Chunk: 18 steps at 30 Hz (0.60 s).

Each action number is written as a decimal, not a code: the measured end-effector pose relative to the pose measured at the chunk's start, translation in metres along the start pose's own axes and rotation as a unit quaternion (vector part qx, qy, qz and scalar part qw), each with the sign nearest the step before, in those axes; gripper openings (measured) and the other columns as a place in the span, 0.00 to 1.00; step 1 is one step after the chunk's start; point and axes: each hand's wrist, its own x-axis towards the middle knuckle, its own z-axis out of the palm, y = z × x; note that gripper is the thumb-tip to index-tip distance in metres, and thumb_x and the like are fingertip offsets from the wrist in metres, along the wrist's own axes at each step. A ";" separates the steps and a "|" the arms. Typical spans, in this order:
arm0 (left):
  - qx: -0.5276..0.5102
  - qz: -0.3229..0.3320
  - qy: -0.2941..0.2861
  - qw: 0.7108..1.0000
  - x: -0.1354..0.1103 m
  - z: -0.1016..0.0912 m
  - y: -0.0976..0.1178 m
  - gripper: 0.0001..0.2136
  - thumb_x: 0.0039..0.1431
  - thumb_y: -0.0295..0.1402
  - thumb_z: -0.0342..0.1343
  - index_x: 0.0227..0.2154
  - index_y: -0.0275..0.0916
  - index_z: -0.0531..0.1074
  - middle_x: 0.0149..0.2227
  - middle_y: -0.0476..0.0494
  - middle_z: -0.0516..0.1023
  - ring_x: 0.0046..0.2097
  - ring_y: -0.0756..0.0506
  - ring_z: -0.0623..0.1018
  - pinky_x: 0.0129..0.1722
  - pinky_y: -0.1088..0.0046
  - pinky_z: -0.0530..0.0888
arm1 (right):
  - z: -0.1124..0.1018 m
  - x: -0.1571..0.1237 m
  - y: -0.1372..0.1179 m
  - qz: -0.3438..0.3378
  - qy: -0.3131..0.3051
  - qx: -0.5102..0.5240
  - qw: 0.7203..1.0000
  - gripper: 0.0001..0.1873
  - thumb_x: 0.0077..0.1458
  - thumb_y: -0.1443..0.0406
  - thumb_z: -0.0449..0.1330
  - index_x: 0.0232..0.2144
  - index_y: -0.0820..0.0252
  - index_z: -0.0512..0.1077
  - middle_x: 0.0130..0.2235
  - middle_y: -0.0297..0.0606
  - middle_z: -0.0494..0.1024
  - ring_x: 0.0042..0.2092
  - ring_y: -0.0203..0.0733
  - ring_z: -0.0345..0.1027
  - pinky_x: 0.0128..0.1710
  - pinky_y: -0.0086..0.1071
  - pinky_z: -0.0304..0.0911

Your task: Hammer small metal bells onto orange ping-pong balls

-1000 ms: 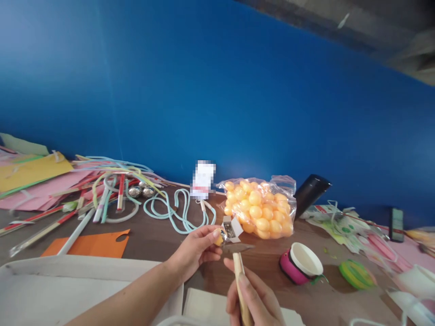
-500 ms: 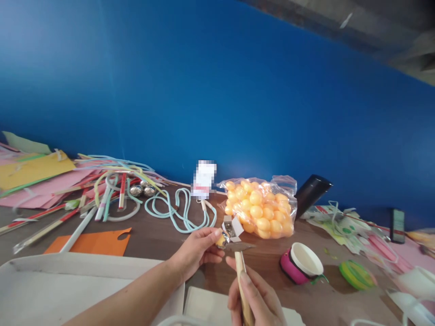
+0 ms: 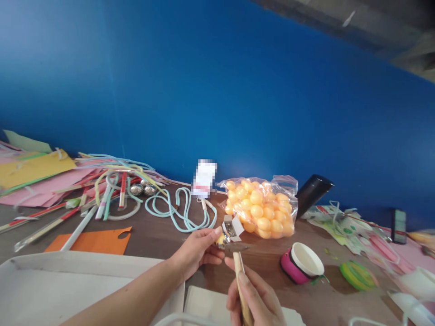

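Note:
My right hand point(image 3: 256, 294) is wrapped round the pale wooden handle of a small hammer point(image 3: 242, 290). Its dark, pointed head lies crosswise at the fingertips of my left hand point(image 3: 199, 249). Between the left thumb and fingers is a small yellow and shiny silver piece point(image 3: 221, 239), partly hidden; its kind is unclear. The hammer head is against or very close to it. Just behind stands a small open white box point(image 3: 233, 228) with tiny metal bits inside. A clear bag of orange balls point(image 3: 260, 208) lies beyond the box.
A pink and white cup point(image 3: 301, 262) and a green tape roll point(image 3: 357, 275) are on the right. At the left lie a light blue cord point(image 3: 170, 213), orange paper point(image 3: 98, 242), striped sticks and coloured sheets. A white tray point(image 3: 84, 276) sits under my left forearm. A blue wall point(image 3: 217, 90) closes off the back.
The hammer head has shifted slightly to the left, toward the piece in my left hand. Otherwise both hands and the table look nearly the same.

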 end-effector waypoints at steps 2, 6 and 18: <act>0.003 -0.001 0.007 1.000 0.000 0.000 0.000 0.16 0.51 0.44 0.55 0.30 0.32 0.70 0.26 0.42 0.75 0.25 0.52 0.75 0.23 0.82 0.72 | 0.000 0.000 0.000 -0.012 -0.019 0.007 1.000 0.28 0.48 0.51 0.60 0.44 0.66 0.72 0.16 0.34 0.71 0.12 0.28 0.60 0.11 0.18 0.48; 0.009 0.002 -0.004 1.000 0.000 0.000 -0.002 0.17 0.51 0.45 0.55 0.31 0.32 0.70 0.26 0.41 0.76 0.26 0.51 0.76 0.23 0.81 0.73 | 0.000 0.001 0.001 -0.012 -0.013 0.006 1.000 0.28 0.48 0.51 0.60 0.45 0.66 0.71 0.17 0.33 0.71 0.12 0.28 0.60 0.11 0.19 0.48; -0.029 0.137 0.145 0.980 0.001 0.000 0.003 0.17 0.48 0.46 0.57 0.31 0.35 0.70 0.28 0.47 0.72 0.23 0.55 0.70 0.21 0.82 0.71 | 0.002 0.001 0.004 0.045 -0.018 -0.055 0.997 0.36 0.44 0.45 0.59 0.44 0.70 0.70 0.17 0.40 0.75 0.15 0.33 0.63 0.15 0.22 0.52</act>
